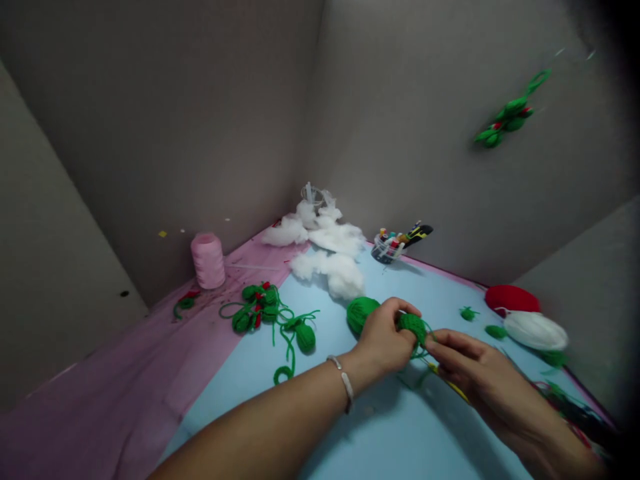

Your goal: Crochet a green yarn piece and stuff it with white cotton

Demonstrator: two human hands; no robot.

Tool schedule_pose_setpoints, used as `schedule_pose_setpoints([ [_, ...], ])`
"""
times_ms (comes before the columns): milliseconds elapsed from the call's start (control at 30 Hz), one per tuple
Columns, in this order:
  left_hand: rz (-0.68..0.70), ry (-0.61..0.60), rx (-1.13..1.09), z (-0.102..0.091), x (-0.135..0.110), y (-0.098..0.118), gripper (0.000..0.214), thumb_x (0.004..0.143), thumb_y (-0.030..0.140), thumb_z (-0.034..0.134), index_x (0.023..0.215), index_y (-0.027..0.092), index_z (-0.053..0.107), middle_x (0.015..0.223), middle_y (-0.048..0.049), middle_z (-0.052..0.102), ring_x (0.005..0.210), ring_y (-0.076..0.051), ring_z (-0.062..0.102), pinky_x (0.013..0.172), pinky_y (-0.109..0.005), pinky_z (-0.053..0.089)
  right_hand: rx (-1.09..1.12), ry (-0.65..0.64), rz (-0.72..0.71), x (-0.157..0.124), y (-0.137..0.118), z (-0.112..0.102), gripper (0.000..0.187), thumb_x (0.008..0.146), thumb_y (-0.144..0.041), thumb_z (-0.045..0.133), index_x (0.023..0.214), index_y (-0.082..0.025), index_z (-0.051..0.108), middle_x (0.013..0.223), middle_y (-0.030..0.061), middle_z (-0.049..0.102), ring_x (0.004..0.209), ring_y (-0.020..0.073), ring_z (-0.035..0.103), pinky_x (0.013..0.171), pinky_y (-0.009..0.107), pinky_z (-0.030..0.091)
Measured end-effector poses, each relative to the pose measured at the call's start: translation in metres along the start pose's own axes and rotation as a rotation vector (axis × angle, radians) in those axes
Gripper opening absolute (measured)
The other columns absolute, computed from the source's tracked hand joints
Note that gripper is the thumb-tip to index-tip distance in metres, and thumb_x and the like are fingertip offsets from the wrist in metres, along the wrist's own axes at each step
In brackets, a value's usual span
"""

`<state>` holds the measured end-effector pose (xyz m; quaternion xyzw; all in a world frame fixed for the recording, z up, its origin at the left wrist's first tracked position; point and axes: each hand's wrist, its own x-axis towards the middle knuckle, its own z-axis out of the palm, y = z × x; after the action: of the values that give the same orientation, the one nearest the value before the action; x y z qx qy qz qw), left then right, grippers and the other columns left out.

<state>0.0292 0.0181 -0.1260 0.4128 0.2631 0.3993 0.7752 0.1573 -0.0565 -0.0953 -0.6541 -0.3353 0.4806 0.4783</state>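
My left hand [384, 339], with a pale bangle on its wrist, is shut on a small green crocheted piece [413, 327]. A ball of green yarn [362, 315] sits just behind that hand, touching it. My right hand [475, 363] comes in from the right, its fingertips pinching a thin green yarn strand [425, 353] close to the crocheted piece. Below those fingers lies a yellow tool [450, 381], partly hidden and too blurred to name. Several finished green crocheted leaves and red bits [257, 308] lie on the table left of my hands.
A pale blue sheet [280, 380] and pink cloth [120, 413] cover the table, walled by grey panels. White stuffing [327, 250], a pink thread cone [208, 261], a tool cup [387, 247], red and white yarn balls [535, 330], and a hanging green crocheted ornament [510, 113] surround them.
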Motion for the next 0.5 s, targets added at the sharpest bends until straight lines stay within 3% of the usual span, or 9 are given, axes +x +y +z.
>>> schedule_pose_setpoints([
  [67, -0.046, -0.028, -0.033, 0.000, -0.002, 0.003, 0.035, 0.055, -0.002, 0.051, 0.083, 0.018, 0.057, 0.067, 0.0034, 0.061, 0.057, -0.009, 0.052, 0.054, -0.020, 0.035, 0.011, 0.001, -0.012, -0.002, -0.002, 0.000, 0.035, 0.052, -0.039, 0.088, 0.071, -0.019, 0.066, 0.075, -0.0007, 0.060, 0.066, 0.0099, 0.049, 0.058, 0.020, 0.044],
  [133, -0.101, -0.065, -0.093, 0.000, -0.004, 0.009, 0.034, 0.057, 0.001, 0.052, 0.087, 0.018, 0.054, 0.072, -0.0002, 0.066, 0.055, -0.010, 0.056, 0.052, -0.021, 0.036, 0.018, -0.044, 0.000, -0.002, -0.005, -0.004, 0.035, 0.054, -0.042, 0.085, 0.063, -0.019, 0.060, 0.067, -0.0004, 0.057, 0.061, 0.0103, 0.048, 0.055, 0.023, 0.044],
  [267, -0.174, -0.126, -0.230, -0.001, -0.008, 0.018, 0.035, 0.057, 0.006, 0.056, 0.089, 0.017, 0.048, 0.089, -0.0069, 0.069, 0.057, -0.011, 0.062, 0.052, -0.020, 0.041, -0.003, -0.087, 0.008, 0.007, -0.006, -0.018, 0.042, 0.060, -0.047, 0.081, 0.055, -0.020, 0.048, 0.048, -0.0060, 0.036, 0.045, 0.0064, 0.027, 0.041, 0.022, 0.029],
  [333, -0.188, -0.139, -0.271, -0.002, -0.009, 0.019, 0.034, 0.056, 0.007, 0.058, 0.088, 0.017, 0.048, 0.095, -0.0081, 0.069, 0.057, -0.010, 0.063, 0.053, -0.020, 0.042, -0.031, -0.025, -0.021, 0.017, -0.006, -0.025, 0.043, 0.057, -0.048, 0.082, 0.055, -0.020, 0.049, 0.049, -0.0055, 0.036, 0.045, 0.0063, 0.028, 0.041, 0.023, 0.029],
  [400, -0.191, -0.137, -0.280, -0.002, -0.009, 0.018, 0.034, 0.055, 0.008, 0.059, 0.087, 0.016, 0.049, 0.094, -0.0080, 0.069, 0.056, -0.010, 0.063, 0.053, -0.020, 0.044, -0.062, 0.102, -0.085, 0.024, -0.008, -0.029, 0.041, 0.050, -0.047, 0.084, 0.059, -0.021, 0.055, 0.055, -0.0010, 0.047, 0.048, 0.0087, 0.036, 0.041, 0.024, 0.033],
  [500, -0.195, -0.124, -0.239, -0.001, -0.008, 0.013, 0.033, 0.054, 0.007, 0.060, 0.084, 0.016, 0.051, 0.091, -0.0087, 0.069, 0.053, -0.012, 0.062, 0.053, -0.024, 0.045, -0.088, 0.295, -0.257, 0.019, -0.016, -0.022, 0.038, 0.052, -0.044, 0.084, 0.081, -0.027, 0.066, 0.093, 0.0086, 0.066, 0.076, 0.0198, 0.058, 0.053, 0.028, 0.047],
])
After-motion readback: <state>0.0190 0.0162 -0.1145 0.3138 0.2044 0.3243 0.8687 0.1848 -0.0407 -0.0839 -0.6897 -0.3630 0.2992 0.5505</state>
